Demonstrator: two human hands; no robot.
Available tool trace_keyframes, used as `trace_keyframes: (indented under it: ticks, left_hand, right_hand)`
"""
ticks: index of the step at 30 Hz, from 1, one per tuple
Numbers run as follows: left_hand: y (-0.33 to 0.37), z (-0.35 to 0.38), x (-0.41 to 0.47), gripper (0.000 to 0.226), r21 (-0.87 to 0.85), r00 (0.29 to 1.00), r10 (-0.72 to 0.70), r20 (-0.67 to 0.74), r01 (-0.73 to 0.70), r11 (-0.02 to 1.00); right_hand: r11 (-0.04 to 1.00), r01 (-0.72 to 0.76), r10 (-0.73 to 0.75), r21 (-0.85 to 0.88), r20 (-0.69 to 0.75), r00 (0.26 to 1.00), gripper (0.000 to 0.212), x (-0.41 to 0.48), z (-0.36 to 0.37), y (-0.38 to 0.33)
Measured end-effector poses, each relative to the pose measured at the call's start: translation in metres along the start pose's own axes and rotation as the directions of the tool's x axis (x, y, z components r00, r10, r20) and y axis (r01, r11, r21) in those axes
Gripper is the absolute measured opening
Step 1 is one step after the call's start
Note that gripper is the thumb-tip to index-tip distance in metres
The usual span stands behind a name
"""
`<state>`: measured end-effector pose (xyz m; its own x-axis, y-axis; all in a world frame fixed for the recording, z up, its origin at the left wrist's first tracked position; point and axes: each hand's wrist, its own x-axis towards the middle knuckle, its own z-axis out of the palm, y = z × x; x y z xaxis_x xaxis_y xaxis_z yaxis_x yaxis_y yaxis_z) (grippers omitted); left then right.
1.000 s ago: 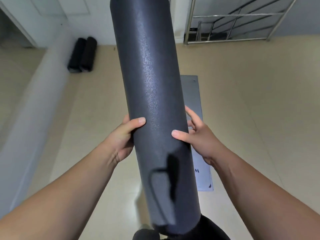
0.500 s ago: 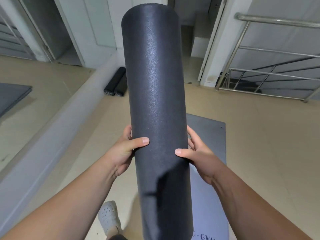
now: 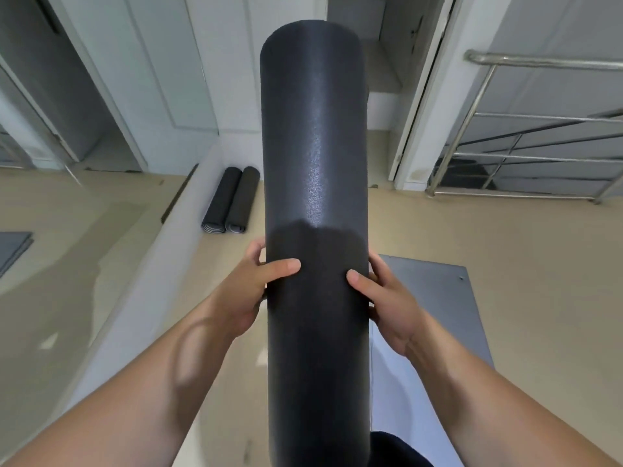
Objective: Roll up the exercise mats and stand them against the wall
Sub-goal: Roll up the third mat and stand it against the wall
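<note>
Mat [image 3: 313, 163] upright before me, long axis vertical; my left hand [image 3: 247, 293] and right hand [image 3: 387, 299] clamp its middle; it has straightened from its earlier slight lean

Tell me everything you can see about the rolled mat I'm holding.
The rolled mat is a dark grey, finely textured, foam-like cylinder, tightly rolled and held roughly upright. Its lower part is in shadow, its bottom end out of frame. The left hand and right hand grip its sides, thumbs across the front.
</note>
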<state>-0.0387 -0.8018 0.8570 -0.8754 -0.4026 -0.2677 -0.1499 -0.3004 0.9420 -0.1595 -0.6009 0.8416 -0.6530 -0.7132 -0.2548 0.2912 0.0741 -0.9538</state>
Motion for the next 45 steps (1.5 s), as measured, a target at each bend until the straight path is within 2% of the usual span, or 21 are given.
trace_keyframes:
  ticks: [4, 9, 13, 15, 18, 21, 24, 28, 32, 34, 39, 45]
  left_hand:
    - [0.031, -0.046, 0.083, 0.093, 0.009, 0.999, -0.002, -0.038, 0.002, 1.0]
    - [0.057, -0.092, 0.215, 0.099, 0.014, 0.99, 0.005, -0.141, -0.003, 1.0]
    - [0.088, -0.12, 0.324, 0.105, -0.027, 0.982, -0.028, -0.185, 0.023, 0.999]
    - [0.109, -0.13, 0.369, 0.109, -0.044, 0.982, -0.046, -0.181, 0.038, 0.998]
    - [0.137, -0.152, 0.434, 0.111, -0.064, 0.979, -0.055, -0.195, 0.043, 0.997]
    - [0.152, -0.182, 0.498, 0.11, -0.101, 0.971, -0.068, -0.227, 0.046, 0.994]
    - [0.163, -0.222, 0.568, 0.111, -0.125, 0.975, -0.085, -0.206, 0.06, 0.99]
    - [0.183, -0.285, 0.671, 0.114, -0.129, 0.989, -0.105, -0.105, 0.091, 0.987]
    - [0.208, -0.336, 0.765, 0.109, -0.139, 0.992, -0.125, -0.014, 0.122, 0.983]
    - [0.219, -0.353, 0.809, 0.104, -0.12, 0.989, -0.145, 0.021, 0.147, 0.982]
    - [0.221, -0.37, 0.912, 0.087, -0.109, 0.968, -0.249, 0.009, 0.249, 0.962]
    - [0.172, -0.388, 1.05, 0.083, -0.1, 0.929, -0.369, -0.03, 0.365, 0.926]
  right_hand:
    - [1.0, -0.004, 0.004, 0.005, 0.01, 1.0, 0.061, 0.095, 0.019, -0.016]
    - [0.998, -0.016, 0.02, -0.057, 0.073, 0.997, 0.085, 0.252, 0.013, -0.034]
    - [0.993, -0.067, 0.081, -0.095, 0.157, 0.984, 0.087, 0.376, -0.002, -0.069]
    - [0.991, -0.083, 0.1, -0.107, 0.172, 0.98, 0.087, 0.43, -0.007, -0.089]
    - [0.99, -0.088, 0.107, -0.109, 0.176, 0.979, 0.074, 0.51, -0.009, -0.109]
    - [0.987, -0.113, 0.132, -0.112, 0.179, 0.975, 0.078, 0.585, -0.001, -0.121]
    - [0.985, -0.134, 0.15, -0.112, 0.157, 0.976, 0.083, 0.663, 0.013, -0.13]
    - [0.988, -0.093, 0.106, -0.122, 0.103, 0.989, 0.074, 0.766, 0.035, -0.14]
    - [0.989, -0.105, 0.11, -0.107, 0.042, 0.993, 0.09, 0.853, 0.049, -0.151]
    - [0.989, -0.116, 0.117, -0.089, 0.011, 0.993, 0.092, 0.891, 0.05, -0.156]
    - [0.98, -0.199, 0.198, -0.012, -0.063, 0.978, 0.078, 0.981, 0.033, -0.147]
    - [0.941, -0.336, 0.337, 0.028, -0.022, 0.941, 0.082, 1.119, -0.012, -0.092]
